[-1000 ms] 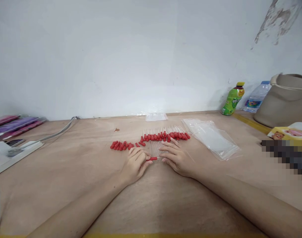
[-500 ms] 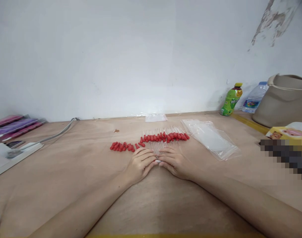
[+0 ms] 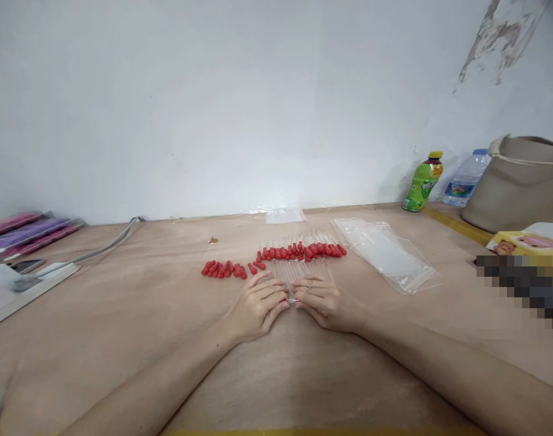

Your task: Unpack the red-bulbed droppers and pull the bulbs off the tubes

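Observation:
Close together near the table's middle, my left hand (image 3: 261,304) and my right hand (image 3: 324,303) pinch the two ends of a thin clear tube (image 3: 291,300). A bit of red shows at my left fingertips, apparently a rubber bulb, mostly covered. Just beyond my fingers lie several bare clear tubes (image 3: 289,270), side by side and partly under the hands. Behind them is a row of droppers with red bulbs (image 3: 321,249), their clear tubes pointing at the wall. Loose red rubber bulbs (image 3: 221,269) form a cluster left of the row.
Clear zip bags (image 3: 385,251) lie right of the droppers; another bag (image 3: 285,216) is by the wall. A green bottle (image 3: 422,183), a water bottle (image 3: 466,178) and a beige bucket (image 3: 516,181) stand far right. Purple and pink packets (image 3: 31,233) and a cable (image 3: 115,239) are left.
My hands have drawn slightly apart and a little toward me, so more of the clear tubes between them shows. The droppers and loose bulbs have stayed put.

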A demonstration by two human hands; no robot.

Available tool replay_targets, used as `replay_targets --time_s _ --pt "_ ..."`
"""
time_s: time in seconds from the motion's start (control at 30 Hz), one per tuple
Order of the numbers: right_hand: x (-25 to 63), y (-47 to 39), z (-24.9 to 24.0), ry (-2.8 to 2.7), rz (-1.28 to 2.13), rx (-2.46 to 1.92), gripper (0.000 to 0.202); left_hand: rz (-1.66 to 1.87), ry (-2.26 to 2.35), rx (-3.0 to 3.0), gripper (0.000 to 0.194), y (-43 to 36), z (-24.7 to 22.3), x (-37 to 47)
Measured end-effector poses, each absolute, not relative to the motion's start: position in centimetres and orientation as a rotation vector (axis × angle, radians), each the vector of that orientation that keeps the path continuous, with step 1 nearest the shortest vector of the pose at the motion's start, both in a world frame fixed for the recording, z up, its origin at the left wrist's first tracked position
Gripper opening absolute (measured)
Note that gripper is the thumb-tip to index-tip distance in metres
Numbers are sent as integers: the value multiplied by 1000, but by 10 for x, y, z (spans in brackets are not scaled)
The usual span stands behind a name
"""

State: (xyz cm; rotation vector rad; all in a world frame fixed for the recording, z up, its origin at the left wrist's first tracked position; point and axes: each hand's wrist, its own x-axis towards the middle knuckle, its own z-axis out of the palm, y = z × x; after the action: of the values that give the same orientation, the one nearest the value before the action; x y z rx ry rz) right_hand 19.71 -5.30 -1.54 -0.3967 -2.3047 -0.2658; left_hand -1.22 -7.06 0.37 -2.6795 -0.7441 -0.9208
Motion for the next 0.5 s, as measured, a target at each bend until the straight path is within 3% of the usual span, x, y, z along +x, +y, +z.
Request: replay_targets --time_s 0.5 --pt "205 -58 -12 -2278 -411 -309 16 -869 -709 -2714 14 -77 7 -17"
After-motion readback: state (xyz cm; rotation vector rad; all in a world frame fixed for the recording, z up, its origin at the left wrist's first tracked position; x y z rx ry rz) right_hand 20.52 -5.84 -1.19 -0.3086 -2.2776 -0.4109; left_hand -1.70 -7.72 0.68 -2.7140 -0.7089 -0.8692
